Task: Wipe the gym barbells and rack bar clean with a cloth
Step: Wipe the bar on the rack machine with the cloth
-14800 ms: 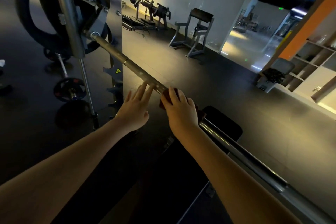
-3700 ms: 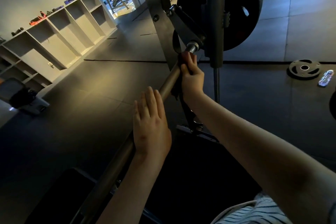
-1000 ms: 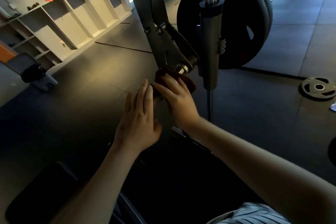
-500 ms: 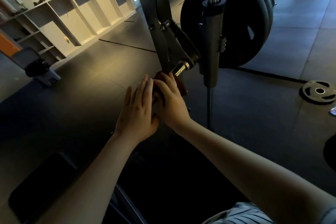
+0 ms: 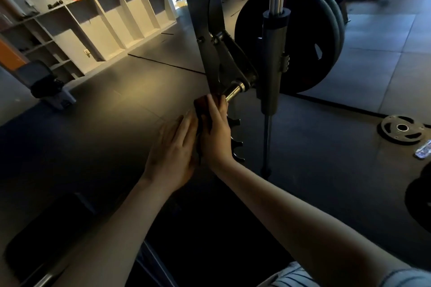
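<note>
Floor (image 5: 116, 123): dark rubber mats; cubby shelves (image 5: 105, 18) at back; l hand (image 5: 172, 149) flat on bar (image 5: 233, 92), r hand (image 5: 215, 135) round cloth (image 5: 201, 103).

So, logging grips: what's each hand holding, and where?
The right hand grips the bunched dark red cloth against the bar near its chrome end; left hand holds nothing.

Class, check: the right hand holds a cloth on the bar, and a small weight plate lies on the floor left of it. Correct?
No: the head view shows the weight plate on the floor right of the bar, not left. The rest holds.
</note>
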